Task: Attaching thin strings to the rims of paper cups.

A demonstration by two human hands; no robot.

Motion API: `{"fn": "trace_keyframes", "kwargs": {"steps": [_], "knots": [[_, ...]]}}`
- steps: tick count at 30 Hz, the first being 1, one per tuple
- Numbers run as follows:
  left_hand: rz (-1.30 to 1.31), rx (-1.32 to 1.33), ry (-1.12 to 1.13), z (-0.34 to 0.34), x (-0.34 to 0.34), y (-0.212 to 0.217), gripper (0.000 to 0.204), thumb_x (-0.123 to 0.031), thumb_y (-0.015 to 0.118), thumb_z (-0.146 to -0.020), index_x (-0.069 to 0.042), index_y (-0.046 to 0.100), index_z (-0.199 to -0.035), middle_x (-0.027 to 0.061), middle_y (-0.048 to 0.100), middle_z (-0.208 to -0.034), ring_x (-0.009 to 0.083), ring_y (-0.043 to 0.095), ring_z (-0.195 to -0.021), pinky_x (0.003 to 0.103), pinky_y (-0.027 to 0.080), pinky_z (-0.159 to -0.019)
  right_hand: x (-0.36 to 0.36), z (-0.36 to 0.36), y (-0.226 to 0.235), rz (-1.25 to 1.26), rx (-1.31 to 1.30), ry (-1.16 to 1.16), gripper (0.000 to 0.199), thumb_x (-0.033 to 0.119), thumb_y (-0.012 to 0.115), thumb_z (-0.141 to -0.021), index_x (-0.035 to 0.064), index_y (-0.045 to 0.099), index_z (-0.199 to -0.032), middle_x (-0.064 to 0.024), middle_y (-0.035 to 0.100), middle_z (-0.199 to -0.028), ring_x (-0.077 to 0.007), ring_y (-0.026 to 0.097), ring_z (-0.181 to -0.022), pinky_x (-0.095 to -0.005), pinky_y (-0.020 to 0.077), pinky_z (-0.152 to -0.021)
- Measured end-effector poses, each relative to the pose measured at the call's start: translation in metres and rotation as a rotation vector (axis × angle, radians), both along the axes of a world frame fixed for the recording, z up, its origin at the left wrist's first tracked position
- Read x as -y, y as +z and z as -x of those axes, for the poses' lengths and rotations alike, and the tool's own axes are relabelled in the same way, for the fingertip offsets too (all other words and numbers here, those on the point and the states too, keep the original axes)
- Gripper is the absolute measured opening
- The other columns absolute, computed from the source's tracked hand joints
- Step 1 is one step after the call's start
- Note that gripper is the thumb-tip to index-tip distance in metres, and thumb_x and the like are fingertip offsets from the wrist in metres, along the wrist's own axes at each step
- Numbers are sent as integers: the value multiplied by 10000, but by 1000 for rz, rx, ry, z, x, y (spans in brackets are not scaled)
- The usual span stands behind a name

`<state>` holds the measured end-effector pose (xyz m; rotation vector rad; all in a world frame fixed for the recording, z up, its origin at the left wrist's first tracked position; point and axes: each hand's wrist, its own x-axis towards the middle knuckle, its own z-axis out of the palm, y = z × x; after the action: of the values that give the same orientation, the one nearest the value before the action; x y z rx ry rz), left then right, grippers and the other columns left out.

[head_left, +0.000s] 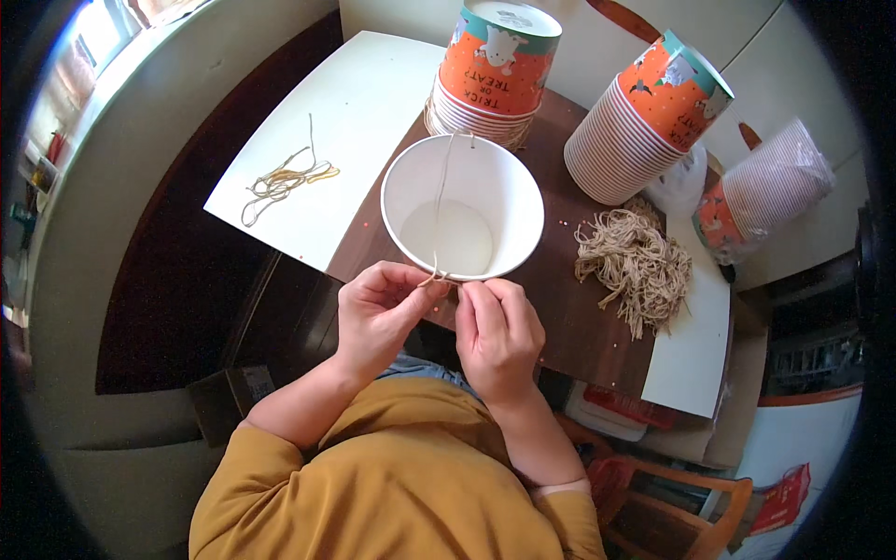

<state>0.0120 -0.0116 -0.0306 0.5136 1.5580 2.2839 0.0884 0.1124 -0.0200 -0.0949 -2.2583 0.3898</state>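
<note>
A white paper bucket (511, 201) sits in front of me at the table's near side, its open mouth facing me. A thin beige cord (441, 191) runs across the mouth from a hole at the far rim to the near rim. There the cord forms a small loop between my hands. My left hand (378, 313) pinches the cord between thumb and fingers, just left of the loop. On the right, my right hand (501, 341) is closed with its fingertips on the cord's other end, close against the rim. The fingertips partly hide the loop.
Behind the bucket stands an upturned stack of orange buckets (495, 79). A taller orange stack (644, 121) and a plastic-wrapped stack (770, 187) are at the right. A heap of beige cords (639, 266) lies near them; several loose cords (280, 182) lie on the white tabletop at left.
</note>
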Motion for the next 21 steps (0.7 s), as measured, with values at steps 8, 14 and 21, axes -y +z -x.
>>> {"fn": "trace_keyframes", "kwargs": {"steps": [8,14,21], "knots": [[-83,183,-32,6,4,-8,103,-17,674,-864,35,621,-935,116,696,-904,122,662,-810,250,554,-743,7,19,-4,346,97,148,137,15,640,-807,-6,626,-941,-112,593,-871,-287,627,-765,-356,508,-670],[-91,174,-9,11,10,-11,115,-5,690,-844,26,616,-927,97,691,-893,114,658,-799,243,550,-737,13,22,-2,1755,217,530,139,66,609,-899,-20,657,-996,-79,679,-990,-144,650,-860,-313,539,-832],[52,-33,74,8,13,-4,99,16,667,-855,44,636,-944,74,692,-865,104,659,-786,236,546,-699,10,28,-18,2190,184,628,143,115,594,-894,65,672,-1003,-59,689,-952,-132,633,-813,-271,494,-774]]}}
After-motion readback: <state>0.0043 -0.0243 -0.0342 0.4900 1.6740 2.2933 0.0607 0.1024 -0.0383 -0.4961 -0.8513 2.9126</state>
